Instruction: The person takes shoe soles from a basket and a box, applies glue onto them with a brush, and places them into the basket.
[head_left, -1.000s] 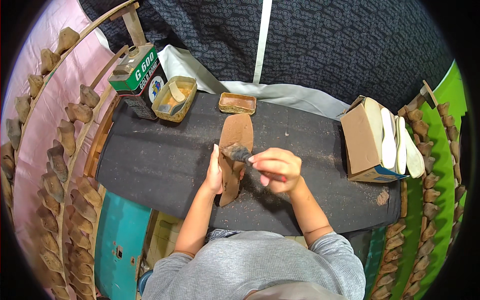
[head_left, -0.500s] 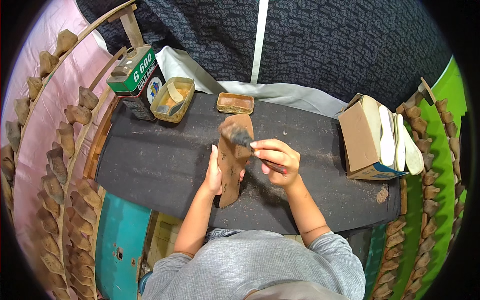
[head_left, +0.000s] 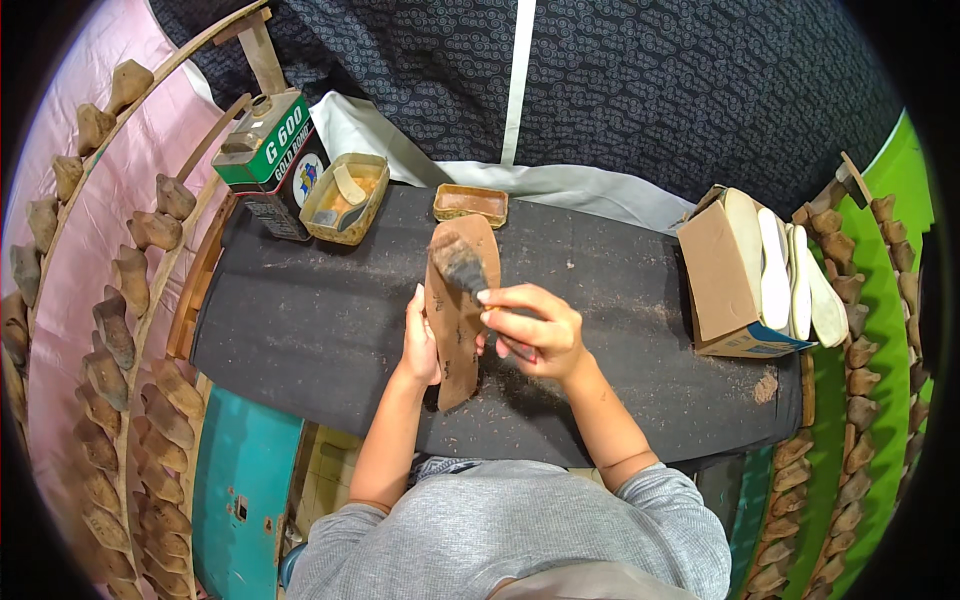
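Note:
My left hand [head_left: 420, 340] grips a brown shoe sole [head_left: 457, 350] from below and the side, its thumb along the left edge and fingertips showing past the right edge. The sole is held up above the black cloth, long side pointing away from me, with small dark marks on its face. Between the thumb and fingers of my right hand [head_left: 540, 330] is the handle of a brush [head_left: 463, 268]. Its dark, brown-tipped bristles lie over the far end of the sole. Motion blurs the bristle tips, so exact contact is hard to tell.
The black-covered table [head_left: 320, 320] carries scattered brown shavings. At the back stand a metal can [head_left: 265, 170], a tub with a scraper [head_left: 347, 200] and a shallow brown tray [head_left: 470, 205]. A cardboard box [head_left: 715, 275] of pale soles stands right. Racks of wooden shoe lasts [head_left: 115, 325] flank both sides.
My right hand and the brush have moved left and slightly nearer to me. The sole has shifted a little left and away, still in my left hand.

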